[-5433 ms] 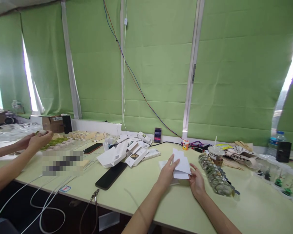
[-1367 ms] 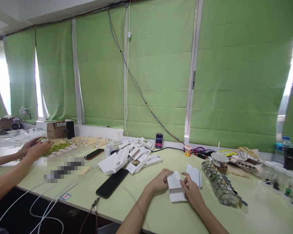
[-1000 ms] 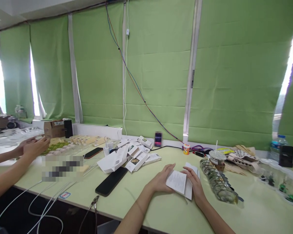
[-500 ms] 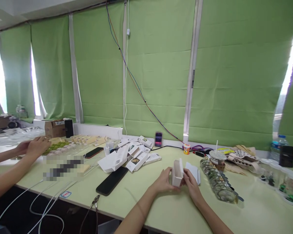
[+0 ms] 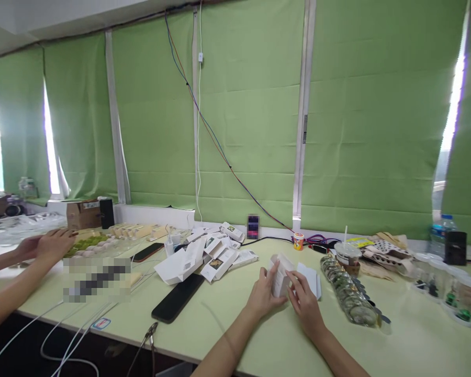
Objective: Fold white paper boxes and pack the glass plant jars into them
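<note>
A small white box [image 5: 279,280] is held upright above the table by my left hand [image 5: 262,294], its thumb on the near face and fingers around the left side. My right hand [image 5: 303,299] is at the box's right edge, fingers bent with the fingertips close together; whether they pinch a flap is too small to tell. Behind my right hand, flat white cartons [image 5: 311,278] lie on the table. To the left is a heap of white boxes [image 5: 220,256], some with printed pictures, beside a black phone [image 5: 178,298].
On the right lie a row of clear round packs [image 5: 349,293], a lidded cup with straw [image 5: 348,254] and several clear jars [image 5: 451,288]. An orange tub [image 5: 298,241] stands at the back. Another person's hands [image 5: 49,246] are at far left, near white cables [image 5: 74,335].
The box has turned and tilted in my left hand, with my left thumb now across its face. My right hand has shifted its fingers at the box's edge. The view has moved slightly.
</note>
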`<state>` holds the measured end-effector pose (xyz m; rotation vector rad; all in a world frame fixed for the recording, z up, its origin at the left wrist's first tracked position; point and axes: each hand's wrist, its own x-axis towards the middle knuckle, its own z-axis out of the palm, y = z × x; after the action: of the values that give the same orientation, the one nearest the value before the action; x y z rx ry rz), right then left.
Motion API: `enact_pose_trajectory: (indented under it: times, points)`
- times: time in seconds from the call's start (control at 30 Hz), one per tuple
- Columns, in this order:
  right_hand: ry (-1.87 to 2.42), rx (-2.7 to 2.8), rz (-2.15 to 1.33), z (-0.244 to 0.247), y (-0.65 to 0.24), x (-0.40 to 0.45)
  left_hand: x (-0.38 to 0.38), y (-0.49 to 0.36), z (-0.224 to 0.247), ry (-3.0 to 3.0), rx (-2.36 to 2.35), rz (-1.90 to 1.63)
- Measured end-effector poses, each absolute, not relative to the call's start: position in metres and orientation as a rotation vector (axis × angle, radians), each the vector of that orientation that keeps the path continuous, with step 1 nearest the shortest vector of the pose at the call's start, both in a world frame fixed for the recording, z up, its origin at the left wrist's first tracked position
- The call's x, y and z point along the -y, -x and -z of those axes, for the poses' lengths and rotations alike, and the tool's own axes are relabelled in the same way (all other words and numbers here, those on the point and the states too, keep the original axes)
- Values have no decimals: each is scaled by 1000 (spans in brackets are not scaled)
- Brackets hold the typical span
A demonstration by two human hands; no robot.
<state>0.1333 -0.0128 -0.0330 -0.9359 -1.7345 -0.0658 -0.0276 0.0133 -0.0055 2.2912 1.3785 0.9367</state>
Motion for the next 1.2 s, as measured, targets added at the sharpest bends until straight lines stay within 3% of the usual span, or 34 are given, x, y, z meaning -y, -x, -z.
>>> enact_pose_trajectory:
  times: [0.37,0.77,0.93,1.03,1.2]
  points:
    - [793,1698,-81,28,-132,13,-13,26,6,-2156,-1418,-1063]
    - [960,1688,-145,29,-129,10,-17,27,8,-2123,-1322,-1225]
    - [1179,1445,93,31,-139,-1,-27,32,9,-1882,-1606,-1257]
    - [1520,1255,239,38,-151,-10,-31,37,9,-1816,-1649,-1242]
    - [1929,1285,222,55,-163,-20,-37,40,15,-1828,-1627,-1262]
